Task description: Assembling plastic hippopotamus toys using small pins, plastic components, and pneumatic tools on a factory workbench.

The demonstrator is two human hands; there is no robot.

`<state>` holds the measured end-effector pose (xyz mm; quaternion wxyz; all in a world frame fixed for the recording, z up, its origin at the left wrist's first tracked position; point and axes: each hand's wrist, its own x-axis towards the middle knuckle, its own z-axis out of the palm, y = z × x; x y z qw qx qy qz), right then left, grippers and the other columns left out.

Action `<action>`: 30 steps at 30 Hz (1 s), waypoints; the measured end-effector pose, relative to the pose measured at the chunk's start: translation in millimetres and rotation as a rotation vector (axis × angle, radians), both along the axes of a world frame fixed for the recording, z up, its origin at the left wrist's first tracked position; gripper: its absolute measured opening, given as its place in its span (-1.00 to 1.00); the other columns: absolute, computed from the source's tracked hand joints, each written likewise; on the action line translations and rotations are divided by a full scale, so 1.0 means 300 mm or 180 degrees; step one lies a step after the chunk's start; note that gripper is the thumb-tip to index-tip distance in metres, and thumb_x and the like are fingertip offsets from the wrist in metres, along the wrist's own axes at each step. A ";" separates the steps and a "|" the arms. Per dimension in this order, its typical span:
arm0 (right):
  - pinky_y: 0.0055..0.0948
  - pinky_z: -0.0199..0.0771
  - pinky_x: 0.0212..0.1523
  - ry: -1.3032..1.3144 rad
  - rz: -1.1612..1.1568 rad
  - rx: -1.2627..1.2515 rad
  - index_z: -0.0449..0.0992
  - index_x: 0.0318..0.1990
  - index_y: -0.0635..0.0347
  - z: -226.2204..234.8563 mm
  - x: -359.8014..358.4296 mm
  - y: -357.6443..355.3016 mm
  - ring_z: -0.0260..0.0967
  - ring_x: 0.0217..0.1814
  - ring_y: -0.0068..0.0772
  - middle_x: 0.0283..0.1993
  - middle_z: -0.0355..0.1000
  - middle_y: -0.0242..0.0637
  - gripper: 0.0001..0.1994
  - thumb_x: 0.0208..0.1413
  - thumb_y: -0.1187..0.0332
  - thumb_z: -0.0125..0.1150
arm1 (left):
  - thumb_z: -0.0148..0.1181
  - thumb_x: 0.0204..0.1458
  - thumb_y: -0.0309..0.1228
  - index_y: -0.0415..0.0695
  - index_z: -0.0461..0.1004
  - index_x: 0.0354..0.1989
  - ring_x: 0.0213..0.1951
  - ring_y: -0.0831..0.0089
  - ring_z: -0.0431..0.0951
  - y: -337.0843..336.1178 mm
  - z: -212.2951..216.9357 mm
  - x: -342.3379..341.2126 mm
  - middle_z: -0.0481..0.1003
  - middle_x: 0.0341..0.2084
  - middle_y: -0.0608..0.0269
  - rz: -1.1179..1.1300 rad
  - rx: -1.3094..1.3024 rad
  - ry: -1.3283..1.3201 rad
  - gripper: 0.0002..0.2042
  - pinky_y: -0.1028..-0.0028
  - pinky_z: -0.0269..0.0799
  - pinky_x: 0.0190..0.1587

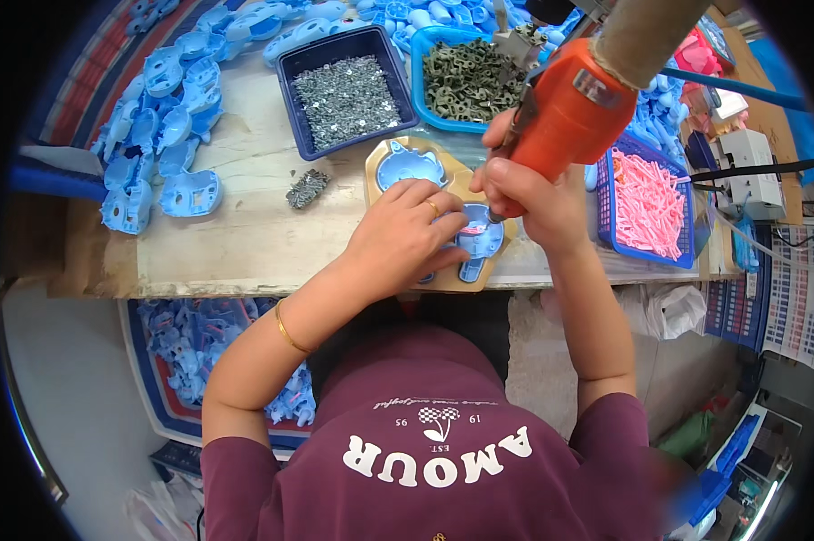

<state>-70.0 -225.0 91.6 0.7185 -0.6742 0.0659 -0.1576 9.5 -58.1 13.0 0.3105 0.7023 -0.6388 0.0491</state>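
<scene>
My right hand (538,194) is wrapped round an orange power screwdriver (569,108), whose tip points down at a blue plastic shell (486,236). That shell sits in a tan holding block (506,261), with a bit of pink showing inside it. Over the shell's left side lies my left hand (411,225), its fingers bent and its thumb near the lower part, holding the shell; the palm hides what is beneath. Another rounded blue shell (411,165) rests in the upper part of the block. The contact between the screwdriver tip and the shell is partly hidden by my fingers.
A dark blue tray (303,140) of small screws and a light blue tray (420,90) of metal pieces stand behind. Loose screws (308,188) lie left. Pink sticks (646,203) fill a basket at right. Blue shells (191,192) line the left; a bin (155,397) sits below.
</scene>
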 end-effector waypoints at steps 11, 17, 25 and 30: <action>-0.55 0.45 -0.51 -0.0156 -0.0332 -0.0315 0.38 -0.19 0.27 -0.070 -0.015 0.016 0.35 -0.60 -0.57 -0.56 0.35 -0.36 -0.80 0.03 0.51 0.22 | 0.42 -0.14 -0.26 -0.12 0.57 -0.35 -0.04 0.26 0.46 -0.007 -0.017 -0.014 0.49 -0.14 0.27 0.0055 0.0054 -0.0084 -0.75 0.24 0.36 0.14; -0.57 0.43 -0.52 -0.0188 -0.0455 -0.0151 0.39 -0.16 0.27 -0.090 -0.007 0.021 0.35 -0.61 -0.58 -0.52 0.39 -0.32 -0.77 0.02 0.50 0.23 | 0.42 -0.14 -0.25 -0.13 0.57 -0.36 -0.03 0.25 0.46 -0.012 -0.020 -0.017 0.48 -0.12 0.26 0.0092 0.0022 -0.0086 -0.75 0.24 0.36 0.16; -0.59 0.43 -0.38 -0.0360 0.0405 -0.0467 0.38 0.12 0.33 0.048 0.022 0.036 0.44 -0.37 -0.59 -0.28 0.49 -0.28 -0.60 0.18 0.39 0.29 | 0.44 -0.12 -0.20 -0.14 0.53 -0.07 0.07 0.17 0.44 0.036 0.011 -0.010 0.49 -0.02 0.22 0.0241 -0.0029 0.0293 -0.55 0.19 0.36 0.18; -0.42 0.58 -0.03 -0.1384 -0.0119 -0.2200 0.33 0.34 0.28 0.201 0.036 0.039 0.56 -0.03 -0.38 0.03 0.55 -0.14 -0.58 0.39 0.35 0.05 | 0.45 -0.08 -0.14 -0.19 0.43 0.12 0.21 0.03 0.36 0.130 -0.010 0.017 0.45 0.14 0.08 0.0719 0.0052 0.0563 -0.39 0.11 0.28 0.27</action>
